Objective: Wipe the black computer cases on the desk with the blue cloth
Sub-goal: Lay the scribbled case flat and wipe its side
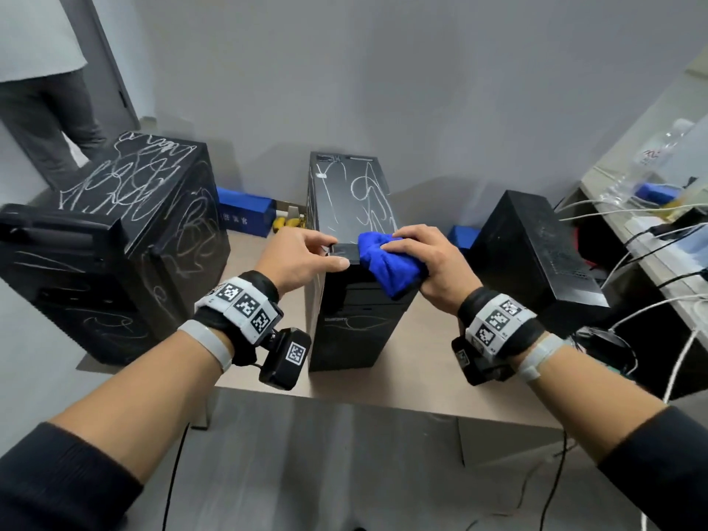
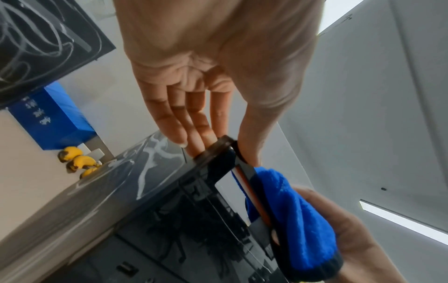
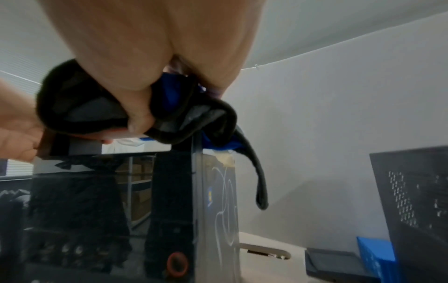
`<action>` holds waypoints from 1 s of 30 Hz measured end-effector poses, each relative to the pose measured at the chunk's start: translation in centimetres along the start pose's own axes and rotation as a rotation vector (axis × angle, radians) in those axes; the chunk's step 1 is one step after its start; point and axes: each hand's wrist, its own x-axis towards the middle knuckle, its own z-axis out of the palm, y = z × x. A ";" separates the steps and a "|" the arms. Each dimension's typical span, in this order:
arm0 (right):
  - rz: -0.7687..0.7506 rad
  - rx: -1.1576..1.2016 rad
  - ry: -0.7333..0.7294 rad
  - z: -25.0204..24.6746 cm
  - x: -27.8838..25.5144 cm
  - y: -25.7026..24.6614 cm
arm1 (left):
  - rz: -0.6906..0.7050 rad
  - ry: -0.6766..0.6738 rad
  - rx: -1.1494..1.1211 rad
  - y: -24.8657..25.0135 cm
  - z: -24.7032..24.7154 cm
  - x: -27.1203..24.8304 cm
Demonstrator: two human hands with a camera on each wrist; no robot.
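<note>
On your far left, the big case (image 1: pixel 115 243) is sitting on the desk (image 1: pixel 421 392) covered in white scribbles, nothing touching it yet. Moving in, your left hand (image 1: pixel 302 258) is bracing the near top edge of the middle case (image 1: pixel 352 285); the left wrist view is showing the fingers (image 2: pixel 174 122) lying fairly straight along the top and the thumb hooking over the front lip, so it's steadying, not clamping. Right beside it, your right hand (image 1: pixel 429 262) is bunching the blue cloth (image 1: pixel 387 262) tight in curled fingers and pressing it onto that same front corner, with part of the cloth draping down over the edge. White marks are running across the top behind both hands, so I'm judging this case as barely begun. Further right, the third case (image 1: pixel 536 258) is leaning, looking cleaner, and the cables (image 1: pixel 632 254) are trailing off the side counter just beyond it.

Here's what I'm worrying about: this middle case is tall and narrow, and pushing the cloth away from you could rock or slide it if the left hand is only resting. The cloth is wadded small too, so it may be smearing the marks rather than lifting them. And a wide sweep right could be catching those cables
</note>
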 end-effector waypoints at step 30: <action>0.643 -0.083 -0.053 8.7 -1.4 -13.1 | 0.062 -0.027 0.049 -0.3 -1.2 0.1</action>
